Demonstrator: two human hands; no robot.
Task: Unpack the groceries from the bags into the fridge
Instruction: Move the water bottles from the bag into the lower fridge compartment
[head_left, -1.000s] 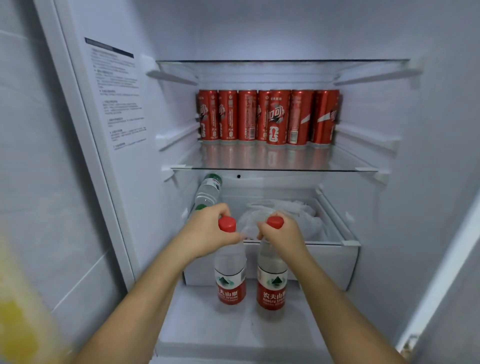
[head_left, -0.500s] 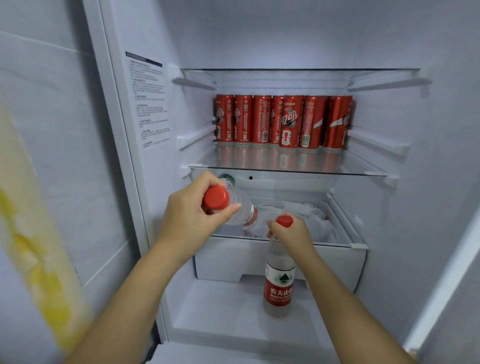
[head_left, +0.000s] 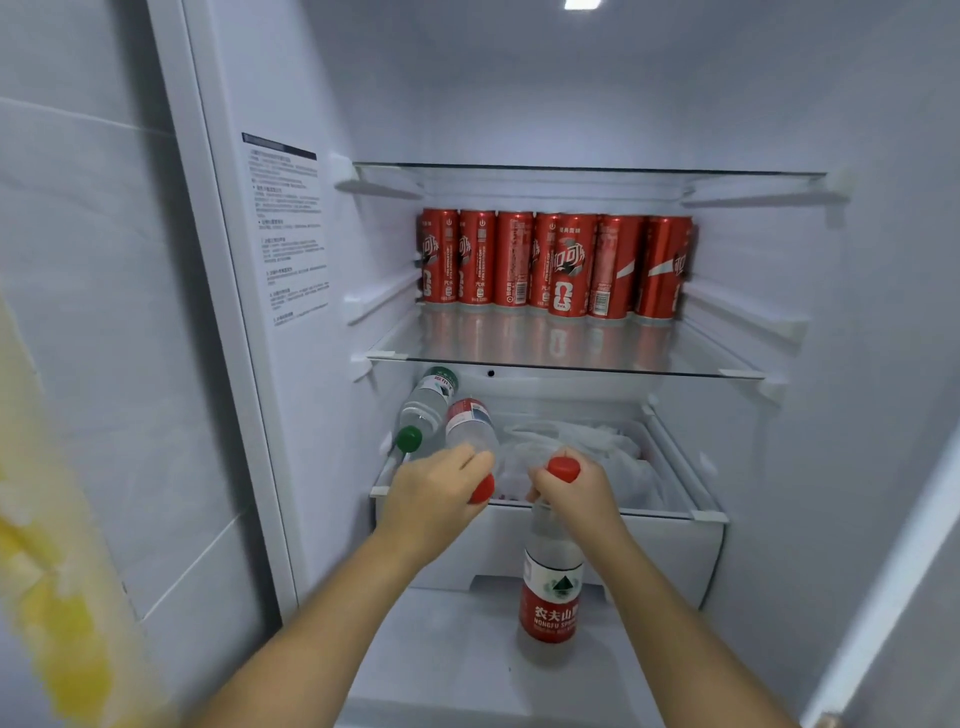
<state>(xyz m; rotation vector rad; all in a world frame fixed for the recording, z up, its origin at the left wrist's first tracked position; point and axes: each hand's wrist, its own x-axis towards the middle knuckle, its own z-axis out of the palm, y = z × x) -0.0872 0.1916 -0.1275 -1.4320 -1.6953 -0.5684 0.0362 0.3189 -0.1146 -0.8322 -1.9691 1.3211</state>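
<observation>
Left hand (head_left: 436, 499) curls round the neck of a tilted bottle (head_left: 470, 426), whose base points back over the drawer (head_left: 649, 551). The fingers hide most of the neck and part of the red cap. Right hand (head_left: 576, 501) grips the neck of an upright bottle (head_left: 550, 597), which stands on the floor of the fridge (head_left: 519, 104) just in front of the drawer, its red cap poking above the fist.

The fridge fills the view, and its left wall carries a printed sheet (head_left: 288, 228) too small to read. A blurred yellow shape (head_left: 52, 597) is cut off at the left edge. The glass shelf (head_left: 571, 353) bears a row of red cans (head_left: 556, 265) at the back. Below it, the drawer holds a crumpled plastic bag (head_left: 597, 441) whose contents are hidden. A green-capped bottle (head_left: 426, 405) lies along the drawer's left side, touching the tilted bottle. The tilted bottle seems to rest on it, though the hand blocks its near end.
</observation>
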